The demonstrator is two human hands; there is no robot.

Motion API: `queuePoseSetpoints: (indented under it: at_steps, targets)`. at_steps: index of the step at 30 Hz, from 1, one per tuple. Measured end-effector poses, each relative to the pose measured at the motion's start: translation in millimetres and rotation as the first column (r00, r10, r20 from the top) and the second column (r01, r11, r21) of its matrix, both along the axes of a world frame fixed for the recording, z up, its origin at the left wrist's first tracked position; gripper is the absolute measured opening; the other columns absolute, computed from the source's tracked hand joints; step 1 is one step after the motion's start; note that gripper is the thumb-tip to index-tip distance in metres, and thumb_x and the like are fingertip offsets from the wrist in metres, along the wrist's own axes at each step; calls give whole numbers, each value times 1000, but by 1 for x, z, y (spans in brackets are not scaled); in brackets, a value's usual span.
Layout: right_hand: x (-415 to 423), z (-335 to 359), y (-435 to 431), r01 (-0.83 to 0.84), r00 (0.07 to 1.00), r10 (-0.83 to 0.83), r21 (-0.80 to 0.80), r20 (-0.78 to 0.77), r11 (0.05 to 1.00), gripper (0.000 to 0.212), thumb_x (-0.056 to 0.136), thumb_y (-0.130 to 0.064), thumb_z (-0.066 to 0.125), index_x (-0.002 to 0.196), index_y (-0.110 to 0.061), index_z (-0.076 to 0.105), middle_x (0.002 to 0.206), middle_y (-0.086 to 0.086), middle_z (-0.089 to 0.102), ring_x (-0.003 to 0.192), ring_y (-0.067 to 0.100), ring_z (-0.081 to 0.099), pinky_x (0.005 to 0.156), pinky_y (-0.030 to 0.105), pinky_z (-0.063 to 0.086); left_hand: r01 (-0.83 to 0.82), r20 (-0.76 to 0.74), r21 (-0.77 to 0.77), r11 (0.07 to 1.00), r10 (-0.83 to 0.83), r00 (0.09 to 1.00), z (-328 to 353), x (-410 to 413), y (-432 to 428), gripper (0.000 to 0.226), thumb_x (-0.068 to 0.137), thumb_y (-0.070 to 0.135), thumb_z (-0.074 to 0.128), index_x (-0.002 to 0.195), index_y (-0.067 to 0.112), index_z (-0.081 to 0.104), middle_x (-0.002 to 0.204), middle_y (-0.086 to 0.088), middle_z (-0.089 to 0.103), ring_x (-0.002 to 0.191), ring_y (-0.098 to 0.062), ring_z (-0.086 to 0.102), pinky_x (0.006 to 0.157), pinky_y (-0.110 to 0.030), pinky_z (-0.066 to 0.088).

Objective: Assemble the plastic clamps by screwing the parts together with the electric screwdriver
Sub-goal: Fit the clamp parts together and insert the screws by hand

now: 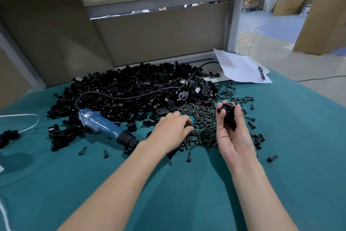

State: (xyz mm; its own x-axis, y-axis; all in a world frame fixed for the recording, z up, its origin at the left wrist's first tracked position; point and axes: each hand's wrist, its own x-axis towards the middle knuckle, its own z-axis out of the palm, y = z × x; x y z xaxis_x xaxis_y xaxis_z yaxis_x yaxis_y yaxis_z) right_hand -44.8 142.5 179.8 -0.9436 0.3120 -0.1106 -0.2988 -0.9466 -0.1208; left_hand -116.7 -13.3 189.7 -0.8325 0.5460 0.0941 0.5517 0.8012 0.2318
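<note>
Leave the right hand (234, 137) alone: palm up, thumb and fingers curled round the black clamp (228, 117), gripping it clear of the cloth just above the right edge of the heap of screws (202, 124). Work with the left hand (172, 125), lying palm down on the near-left edge of that heap, fingers (182, 121) bent down into it; impossible to tell pinching from merely touching, with the tips out of sight. Take one screw only, by the head, and shake off any stragglers. Turn the clamp to bring its screw hole, not visible from here, up and toward the left hand, and squeeze any mating parts flush before starting the thread. Seat the screw straight by hand first: probably easy to cross-thread in plastic at a tilt. Only then go for the electric screwdriver (104, 126), lying on its side on the teal table (187, 193) just left of the left wrist, black nose toward the forearm, rear end against the big pile of clamp parts (131, 88). Mind the cord (121, 98) draped over that pile; lift rather than drag, to avoid scattering loose pieces
</note>
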Motion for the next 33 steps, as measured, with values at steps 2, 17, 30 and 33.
queuePoseSetpoints:
  at_steps: [2, 17, 30, 33]
  targets:
    - [0, 0, 0, -2, 1000, 2, 8, -4, 1000, 24, 91, -16, 68, 111, -4, 64, 106, 15, 71, 95, 24, 73, 68, 21, 62, -3, -1, 36, 999, 3, 1000, -3, 0, 4, 25, 102, 43, 53, 120, 28, 62, 116, 1, 56, 116, -21, 49, 99, -37, 40]
    - [1, -1, -9, -106, 994, 105, 234, 18, 966, 30, 87, -18, 73, 108, 3, 74, 112, 18, 75, 107, 32, 74, 72, 26, 63, -325, 383, 856, 403, -72, 921, -13, 43, -56, 22, 102, 16, 58, 114, 29, 69, 85, 10, 73, 83, -5, 69, 79, -18, 55]
    - [3, -12, -62, -229, 959, 253, 871, 126, 434, 20, 89, -27, 77, 109, -26, 79, 115, 8, 77, 105, 29, 75, 82, 34, 62, -394, 413, 909, 138, -155, 898, -13, 56, -66, 14, 91, 12, 69, 101, 20, 74, 89, 4, 77, 77, -7, 70, 73, -17, 55]
    - [3, -13, -64, -205, 961, 254, 892, 107, 403, 41, 77, -44, 89, 113, -26, 78, 112, 6, 77, 105, 30, 75, 85, 37, 62, -389, 403, 914, 114, -159, 901, -13, 56, -67, 13, 89, 12, 71, 99, 19, 74, 88, 4, 76, 78, -8, 72, 73, -17, 55]
